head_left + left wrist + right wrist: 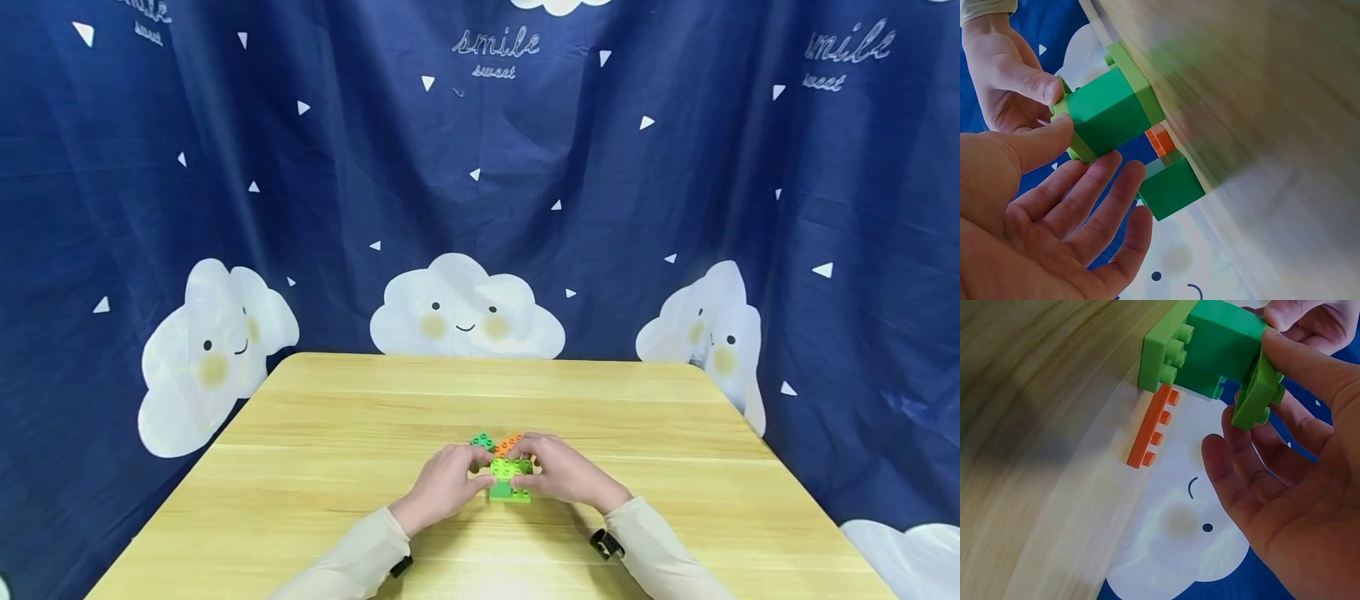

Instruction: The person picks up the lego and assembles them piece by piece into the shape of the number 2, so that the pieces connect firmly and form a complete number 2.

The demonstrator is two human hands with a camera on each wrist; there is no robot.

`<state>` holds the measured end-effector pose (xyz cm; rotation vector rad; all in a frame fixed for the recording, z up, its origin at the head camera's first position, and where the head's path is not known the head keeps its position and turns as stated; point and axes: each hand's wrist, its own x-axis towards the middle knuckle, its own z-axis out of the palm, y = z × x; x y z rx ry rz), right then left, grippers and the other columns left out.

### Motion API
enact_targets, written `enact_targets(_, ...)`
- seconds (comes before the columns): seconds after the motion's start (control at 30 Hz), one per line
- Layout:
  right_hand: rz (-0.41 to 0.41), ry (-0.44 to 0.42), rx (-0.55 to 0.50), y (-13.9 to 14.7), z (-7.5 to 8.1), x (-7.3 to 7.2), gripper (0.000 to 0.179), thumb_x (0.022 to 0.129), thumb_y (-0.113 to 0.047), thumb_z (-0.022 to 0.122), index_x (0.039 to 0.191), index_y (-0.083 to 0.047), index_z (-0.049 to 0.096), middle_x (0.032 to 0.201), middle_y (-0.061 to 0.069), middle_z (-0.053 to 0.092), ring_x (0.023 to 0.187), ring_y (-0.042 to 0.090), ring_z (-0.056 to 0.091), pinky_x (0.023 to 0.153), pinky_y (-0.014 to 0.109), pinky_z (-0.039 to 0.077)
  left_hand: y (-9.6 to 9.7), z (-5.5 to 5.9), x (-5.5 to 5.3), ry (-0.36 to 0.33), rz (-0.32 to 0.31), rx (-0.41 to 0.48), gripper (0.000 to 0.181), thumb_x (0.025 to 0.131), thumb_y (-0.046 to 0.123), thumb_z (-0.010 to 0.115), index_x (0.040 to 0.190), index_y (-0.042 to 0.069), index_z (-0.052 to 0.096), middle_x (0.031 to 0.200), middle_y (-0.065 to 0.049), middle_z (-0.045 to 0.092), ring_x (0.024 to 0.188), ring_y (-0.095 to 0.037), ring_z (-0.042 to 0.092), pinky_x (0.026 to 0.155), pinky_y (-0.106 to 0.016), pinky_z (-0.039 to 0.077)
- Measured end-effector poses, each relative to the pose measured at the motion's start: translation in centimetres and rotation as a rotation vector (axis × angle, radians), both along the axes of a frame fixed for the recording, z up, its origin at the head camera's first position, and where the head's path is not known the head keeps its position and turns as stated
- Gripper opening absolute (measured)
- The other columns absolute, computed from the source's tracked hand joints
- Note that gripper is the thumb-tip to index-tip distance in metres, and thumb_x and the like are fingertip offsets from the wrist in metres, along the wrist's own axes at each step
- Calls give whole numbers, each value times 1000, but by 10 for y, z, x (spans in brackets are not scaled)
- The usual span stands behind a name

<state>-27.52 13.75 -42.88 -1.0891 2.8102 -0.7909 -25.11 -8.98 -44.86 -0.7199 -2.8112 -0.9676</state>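
Note:
A small stack stands on the table: a light green base [1154, 359], a darker green block [1107, 106] on it, and a light green studded brick [506, 469] on top, which overhangs to the right. My left hand [446, 482] holds the top brick at its left end, thumb on the near side and fingers at the far side. At the overhanging end, my right hand [562, 471] grips the same brick [1254, 394] between thumb and fingers. Bare studs of the base show below the overhang.
Just behind the stack lie a separate green block [482, 442] and an orange studded brick [1150, 428]. They sit close to the fingertips. The wooden table [337, 417] reaches back to a dark blue curtain [480, 208] with clouds.

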Motion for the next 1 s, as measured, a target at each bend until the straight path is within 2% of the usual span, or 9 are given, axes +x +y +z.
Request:
enact_targets(0.17, -3, -19, 6, 0, 1, 0, 26, 92, -29, 78, 116, -18, 73, 109, -11, 67, 95, 8, 57, 81, 30, 50, 0, 1, 0, -4, 6, 1, 31, 92, 26, 78, 119, 11, 75, 114, -3, 76, 92, -14, 66, 70, -28, 51)
enact_targets(0.3, 17, -57, -32, 2, 4, -2, 26, 97, -35, 72, 116, -18, 73, 108, -11, 68, 95, 8, 59, 81, 31, 53, 1, 2, 1, -2, 7, 6, 30, 91, 25, 79, 118, 11, 76, 113, -3, 76, 90, -14, 66, 69, -28, 51)
enact_targets(0.4, 41, -87, -77, 4, 5, -6, 27, 101, -34, 66, 117, -14, 73, 107, -9, 70, 94, 8, 62, 82, 30, 55, 2, 2, 1, 0, 9, 8, 30, 90, 24, 79, 117, 12, 76, 112, -3, 76, 89, -14, 67, 69, -28, 51)
enact_targets(0.63, 45, -125, -127, 7, 4, -22, 24, 102, -24, 65, 118, -8, 72, 99, -10, 70, 90, 10, 65, 80, 26, 55, 1, 0, 0, -18, 0, 37, 30, 91, 23, 78, 118, 10, 75, 112, -5, 76, 86, -11, 67, 68, -27, 52)
enact_targets(0.8, 51, -166, -154, 5, 5, -37, 27, 100, -23, 69, 122, -8, 68, 101, -7, 71, 94, 12, 67, 85, 30, 56, -1, -1, -2, -48, 0, 46, 31, 91, 23, 78, 119, 10, 75, 111, -4, 76, 83, -6, 66, 67, -25, 52)
enact_targets(1.0, 45, -183, -150, -1, 4, -52, 34, 98, -20, 71, 127, -3, 65, 103, -3, 72, 97, 15, 68, 86, 35, 56, -1, 1, -2, -33, 0, 41, 32, 90, 23, 79, 119, 10, 75, 110, -5, 76, 82, -7, 66, 67, -26, 52)
